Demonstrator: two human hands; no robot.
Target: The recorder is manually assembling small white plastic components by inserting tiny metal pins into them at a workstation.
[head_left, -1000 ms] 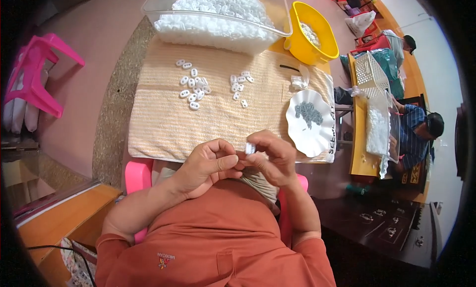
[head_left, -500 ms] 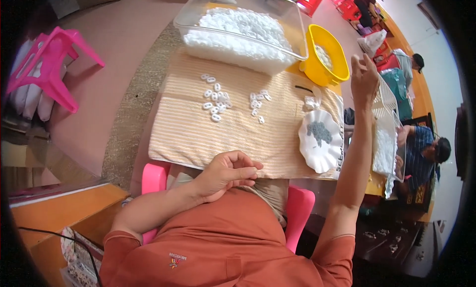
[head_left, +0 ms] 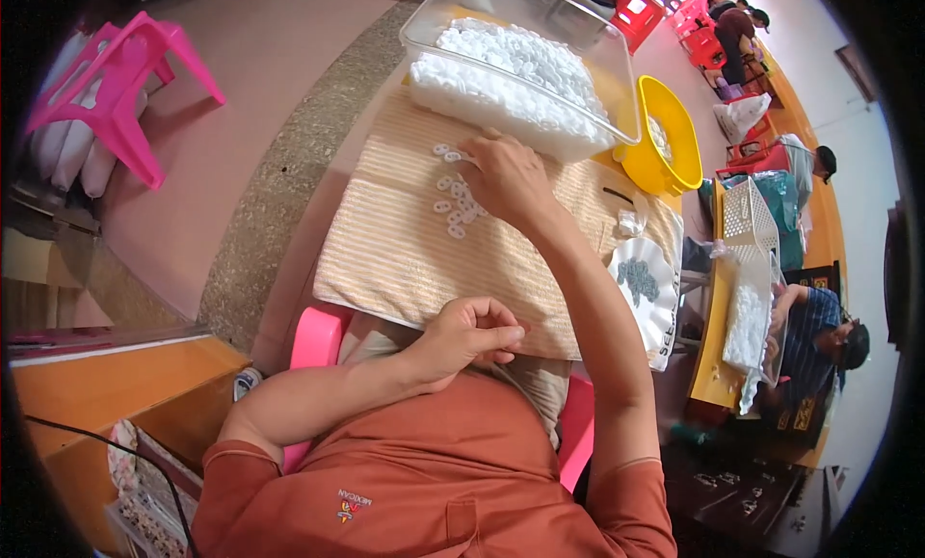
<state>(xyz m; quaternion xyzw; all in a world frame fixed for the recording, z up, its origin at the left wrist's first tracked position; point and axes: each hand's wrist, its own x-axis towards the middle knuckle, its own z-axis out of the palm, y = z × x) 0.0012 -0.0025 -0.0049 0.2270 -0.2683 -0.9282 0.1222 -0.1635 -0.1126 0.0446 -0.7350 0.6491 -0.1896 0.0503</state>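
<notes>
My right hand (head_left: 506, 177) is stretched across the striped cloth (head_left: 414, 279), back upward, over a spread of small white oval pieces with two holes (head_left: 462, 203). Its bent fingers point left and down among the upper pieces; their tips are mostly hidden, so any grip is unclear. At the cloth's near edge, close to my body, my left hand (head_left: 477, 334) is closed in a pinch, thumb against the fingertips. Whatever lies between them is too small to make out. A white scalloped dish (head_left: 660, 317) with small grey bits (head_left: 637, 280) lies right of my right forearm.
Beyond the cloth stands a large clear bin (head_left: 631, 139) heaped with white pieces (head_left: 520, 66). Beside it is a yellow basin (head_left: 686, 177). A thin dark stick (head_left: 618, 194) lies near the dish. To the right, a person (head_left: 829, 332) works at another table (head_left: 713, 389) with a white-filled container.
My right hand has swung from the far right, near the yellow basin, leftward over the white pieces. My left hand keeps its pinch at the cloth's edge. The whole view has shifted slightly.
</notes>
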